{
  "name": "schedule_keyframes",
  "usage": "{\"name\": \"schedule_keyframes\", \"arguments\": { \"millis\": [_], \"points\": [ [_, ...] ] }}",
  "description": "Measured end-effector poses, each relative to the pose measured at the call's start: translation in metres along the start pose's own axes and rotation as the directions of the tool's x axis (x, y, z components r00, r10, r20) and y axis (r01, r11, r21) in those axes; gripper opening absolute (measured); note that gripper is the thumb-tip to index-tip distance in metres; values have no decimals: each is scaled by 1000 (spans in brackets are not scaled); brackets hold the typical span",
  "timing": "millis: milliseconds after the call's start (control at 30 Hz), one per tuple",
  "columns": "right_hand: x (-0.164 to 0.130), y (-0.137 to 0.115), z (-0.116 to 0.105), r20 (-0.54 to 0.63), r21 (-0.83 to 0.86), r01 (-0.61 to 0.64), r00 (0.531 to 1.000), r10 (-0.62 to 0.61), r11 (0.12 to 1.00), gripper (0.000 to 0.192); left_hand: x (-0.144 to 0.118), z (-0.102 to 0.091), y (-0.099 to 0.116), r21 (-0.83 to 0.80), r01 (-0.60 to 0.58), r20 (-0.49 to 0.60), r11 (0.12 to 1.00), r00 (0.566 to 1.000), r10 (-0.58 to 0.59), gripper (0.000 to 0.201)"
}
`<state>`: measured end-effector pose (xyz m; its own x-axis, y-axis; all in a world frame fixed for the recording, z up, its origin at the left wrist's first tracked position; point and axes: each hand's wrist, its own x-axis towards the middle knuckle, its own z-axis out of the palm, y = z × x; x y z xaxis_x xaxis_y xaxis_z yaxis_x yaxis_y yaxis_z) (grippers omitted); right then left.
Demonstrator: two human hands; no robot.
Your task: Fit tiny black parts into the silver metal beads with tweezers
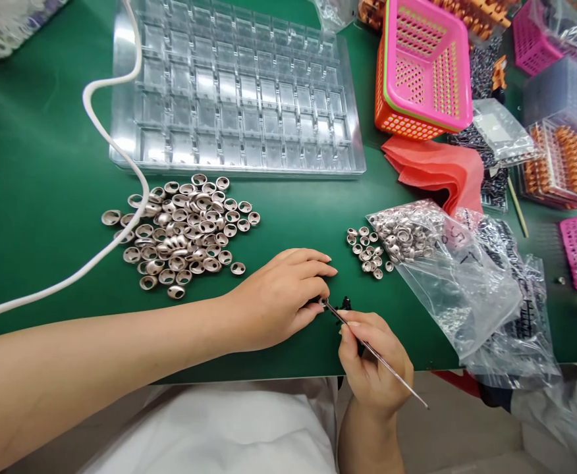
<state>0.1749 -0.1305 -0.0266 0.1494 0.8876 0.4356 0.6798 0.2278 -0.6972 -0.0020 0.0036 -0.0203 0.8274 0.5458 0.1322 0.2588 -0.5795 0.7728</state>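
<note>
My left hand (281,296) rests on the green table near its front edge, its fingers pinched on a small part that the fingertips mostly hide. My right hand (372,362) grips a thin metal pick (392,372) whose tip meets the left fingertips. A small black piece (345,304) lies just beside the tip. A pile of several small metal caps (184,230) lies to the left of my hands. A smaller heap of metal rings (370,253) spills from a clear plastic bag (446,276) on the right.
A clear compartment tray (234,92) lies at the back. A white cable (115,151) curves across the left. Pink and orange baskets (421,66), a red cloth (437,171) and more bags and trays crowd the right side.
</note>
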Motion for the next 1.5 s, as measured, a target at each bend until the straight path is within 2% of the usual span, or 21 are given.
{"name": "schedule_keyframes", "arguments": {
  "millis": [267,700,800,867,933,1000,1133,1233,1267,1333,1367,1433,1500],
  "points": [
    [-1,0,0,27,-74,55,998,-54,996,37,-1,1,-1,8,-10,-20,1000,1000,11,9],
    [-4,0,0,-26,-21,39,999,-40,999,38,0,1,0,10,-12,-26,1000,1000,12,8],
    [-4,-2,2,-93,22,-10,996,12,1000,35,0,1,0,12,-17,-26,1000,1000,17,7],
    [-3,-4,2,-166,97,-32,985,48,995,26,0,1,-1,12,-19,-27,1000,999,19,7],
    [0,-5,2,-245,196,-43,965,92,980,14,1,1,-1,13,-18,-27,1000,999,19,6],
    [3,-6,2,-305,277,-60,941,147,959,13,1,1,-1,12,-15,-21,1000,1000,15,6],
    [9,-6,-2,-292,421,-147,912,288,895,17,1,1,-1,10,-7,-5,1000,1000,7,5],
    [13,-5,-14,-260,484,-166,910,323,859,22,0,0,-1,8,-8,-5,1000,1000,8,4],
    [15,-6,-20,-262,466,-160,915,308,870,26,0,0,-1,7,-9,-4,1000,1000,9,3],
    [17,-8,-32,-293,394,-140,918,269,908,20,0,0,0,2,-8,-3,1000,1000,8,3],
    [17,-9,-38,-256,355,-202,918,303,913,18,1,0,0,0,-6,-2,1000,1000,6,2],
    [18,-10,-45,-131,322,-335,911,392,886,59,1,1,0,-4,-5,-4,1000,1000,5,2],
    [17,-9,-46,-57,295,-399,900,433,868,84,1,1,-1,-3,-7,-9,1000,1000,7,3]
  ]
}}
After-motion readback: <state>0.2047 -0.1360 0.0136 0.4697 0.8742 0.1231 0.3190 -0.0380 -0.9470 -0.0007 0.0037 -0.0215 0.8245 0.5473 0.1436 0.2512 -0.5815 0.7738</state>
